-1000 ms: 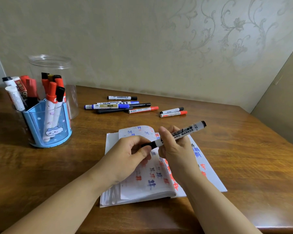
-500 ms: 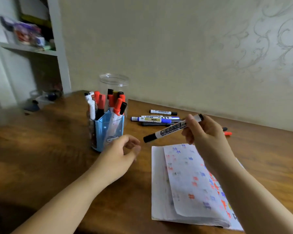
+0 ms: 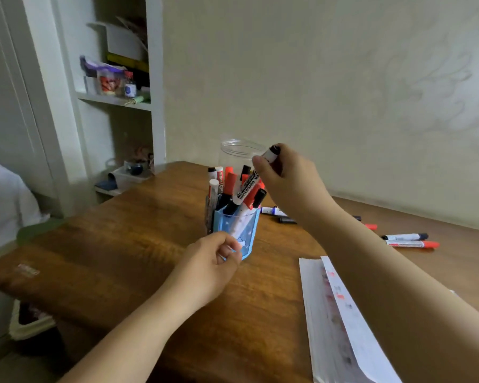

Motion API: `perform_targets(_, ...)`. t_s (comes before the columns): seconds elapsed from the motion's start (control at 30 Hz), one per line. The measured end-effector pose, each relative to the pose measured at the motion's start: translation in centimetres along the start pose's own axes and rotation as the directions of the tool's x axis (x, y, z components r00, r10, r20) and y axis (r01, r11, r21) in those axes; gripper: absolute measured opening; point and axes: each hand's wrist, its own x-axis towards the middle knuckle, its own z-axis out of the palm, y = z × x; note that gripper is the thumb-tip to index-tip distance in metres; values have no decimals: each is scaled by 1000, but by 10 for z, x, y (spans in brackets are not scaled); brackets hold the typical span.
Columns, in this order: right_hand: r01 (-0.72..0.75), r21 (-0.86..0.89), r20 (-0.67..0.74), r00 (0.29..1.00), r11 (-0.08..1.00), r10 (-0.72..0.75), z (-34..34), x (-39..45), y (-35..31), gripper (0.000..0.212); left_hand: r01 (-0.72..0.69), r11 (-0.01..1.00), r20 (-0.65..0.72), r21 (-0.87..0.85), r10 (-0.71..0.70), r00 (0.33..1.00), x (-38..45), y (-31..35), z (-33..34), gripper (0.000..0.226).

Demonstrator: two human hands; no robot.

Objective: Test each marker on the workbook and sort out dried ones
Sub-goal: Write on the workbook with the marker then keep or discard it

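right hand [image 3: 284, 178] pinches capped marker [image 3: 246, 189] by its upper end, tip over blue cup [image 3: 248, 230] at 12 o'clock | likely light, stiff, slick; grip mid-barrel | left hand [image 3: 213, 261] loosely curled, holding nothing

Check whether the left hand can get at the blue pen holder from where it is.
Probably yes: the left hand hangs loosely curled just in front of the blue pen holder, holding nothing, with nothing between them.
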Motion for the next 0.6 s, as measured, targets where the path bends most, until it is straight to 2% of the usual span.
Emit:
perform_targets(0.33, -61, 36, 105, 993, 998, 56, 16, -3, 14, 25, -14, 999, 31, -44, 15, 999, 4, 0, 15, 11)
perform_targets(0.47, -45, -104, 227, 971, 994, 68, 25, -6, 17, 23, -30, 999, 72, -35, 33, 997, 4, 7, 17, 7)
perform_targets(0.53, -50, -123, 237, 969, 991, 78, 27, -11, 21, 20, -42, 998, 91, -39, 45, 995, 3, 11, 15, 6)
perform_targets(0.57, -53, -95, 224, 972, 994, 74, 26, -13, 21, 21, -46, 998, 99, -36, 49, 994, 3, 13, 14, 5)
perform_targets(0.6, -60, -53, 213, 974, 997, 70, 23, -15, 23, 33, -49, 998, 104, -30, 52, 993, 3, 14, 13, 4)
